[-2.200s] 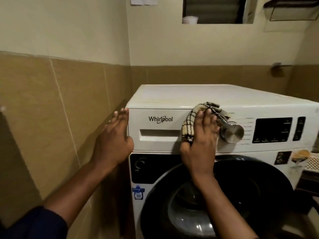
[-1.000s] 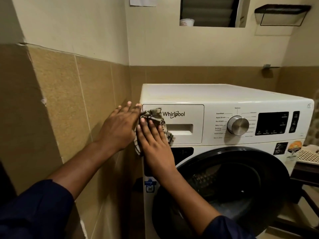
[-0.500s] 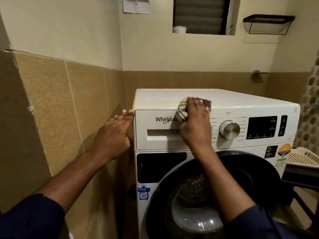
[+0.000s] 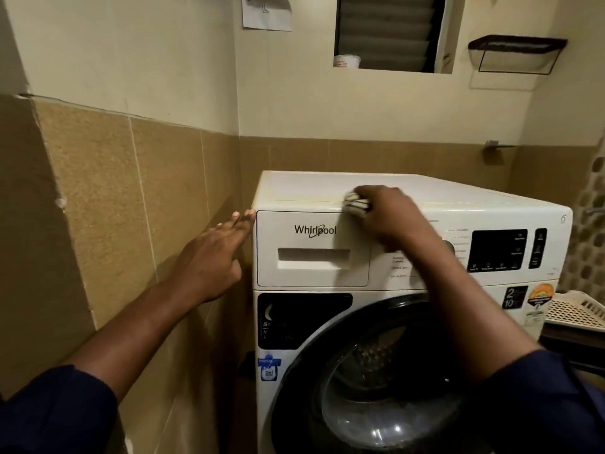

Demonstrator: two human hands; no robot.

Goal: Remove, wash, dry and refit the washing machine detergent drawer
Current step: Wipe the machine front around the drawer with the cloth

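The white detergent drawer (image 4: pixel 312 249) sits flush and closed in the top left of the white washing machine (image 4: pixel 409 198), with a recessed handle slot under the logo. My right hand (image 4: pixel 384 213) presses a checked cloth (image 4: pixel 355 204) against the machine's top front edge, just above the drawer's right corner. Most of the cloth is hidden under my fingers. My left hand (image 4: pixel 212 253) is flat, fingers together, with its fingertips touching the machine's upper left corner.
A tan tiled wall (image 4: pixel 131 208) stands close on the machine's left. The dark round door (image 4: pixel 370 381) is below the drawer. The control display (image 4: pixel 499 249) is on the right, the dial hidden by my arm. A pale plastic basket (image 4: pixel 576 311) sits at the right edge.
My right hand has wiped the cloth across the drawer front, from the dial to the left edge, then up to the top front edge. The left hand stayed at the machine's left corner.
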